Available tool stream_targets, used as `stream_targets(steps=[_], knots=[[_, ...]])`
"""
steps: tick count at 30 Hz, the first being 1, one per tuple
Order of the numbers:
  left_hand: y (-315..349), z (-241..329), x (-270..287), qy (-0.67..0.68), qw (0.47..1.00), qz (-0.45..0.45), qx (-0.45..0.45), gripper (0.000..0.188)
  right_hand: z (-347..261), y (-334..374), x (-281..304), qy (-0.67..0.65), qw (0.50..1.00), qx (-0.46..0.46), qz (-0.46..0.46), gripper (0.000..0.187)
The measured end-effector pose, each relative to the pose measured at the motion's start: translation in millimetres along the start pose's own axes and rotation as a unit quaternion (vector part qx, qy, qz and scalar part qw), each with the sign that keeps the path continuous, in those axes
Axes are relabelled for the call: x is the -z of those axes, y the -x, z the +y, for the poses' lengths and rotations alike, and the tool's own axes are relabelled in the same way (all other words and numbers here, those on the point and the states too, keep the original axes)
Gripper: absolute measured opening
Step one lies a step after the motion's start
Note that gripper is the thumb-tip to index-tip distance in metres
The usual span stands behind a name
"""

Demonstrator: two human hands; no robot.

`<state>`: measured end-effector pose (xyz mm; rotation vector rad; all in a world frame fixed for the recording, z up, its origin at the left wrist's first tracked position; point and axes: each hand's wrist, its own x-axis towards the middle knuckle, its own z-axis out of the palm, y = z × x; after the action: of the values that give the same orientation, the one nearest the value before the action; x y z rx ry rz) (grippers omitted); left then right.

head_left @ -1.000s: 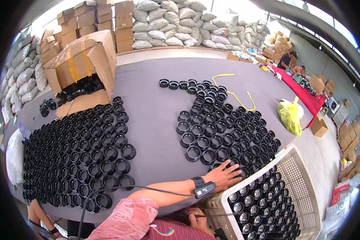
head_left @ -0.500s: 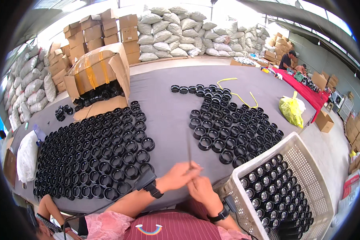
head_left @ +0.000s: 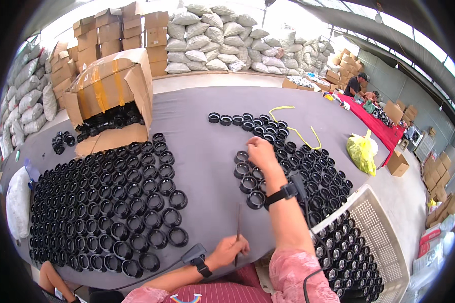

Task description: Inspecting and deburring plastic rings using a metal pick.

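My left hand [head_left: 229, 249], low in the middle by the table's near edge, is closed round a thin dark rod [head_left: 238, 222] that stands nearly upright. Out over the right group of black rings [head_left: 316, 164] reaches my right hand [head_left: 261, 153]. Its fingers are bent down at the group's left side, curled together; whatever is between them is hidden behind the hand. Some rings lie under or beside that hand and forearm. A larger block of black rings [head_left: 114, 204] stands in rows to the left on the grey cloth [head_left: 202, 171].
A pale plastic crate [head_left: 384, 237] with black cylindrical parts stands at right, partly behind my right arm. An open carton [head_left: 106, 96] spills black parts at back left. A yellow strap [head_left: 301, 134] and a yellow bag [head_left: 362, 151] lie farther back. Two people work at a red table [head_left: 374, 123].
My hands were together over the near edge and have parted. The right has gone forward to the rings; the left has dropped slightly, keeping the rod. The view has shifted slightly.
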<state>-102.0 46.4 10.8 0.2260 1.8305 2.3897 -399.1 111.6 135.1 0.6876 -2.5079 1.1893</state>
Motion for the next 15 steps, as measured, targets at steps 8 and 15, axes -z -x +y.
stream_targets(steps=[8, 15], knots=[[-19, -54, 12, 0.134, 0.963, -0.206, 0.108, 0.026, 155, -106, 30, 0.211, 0.975, -0.037, -0.059, 0.038], [-12, -40, 12, 0.244, 0.945, -0.13, 0.173, 0.024, 212, -162, -16, 0.397, 0.9, -0.031, -0.179, 0.057]])
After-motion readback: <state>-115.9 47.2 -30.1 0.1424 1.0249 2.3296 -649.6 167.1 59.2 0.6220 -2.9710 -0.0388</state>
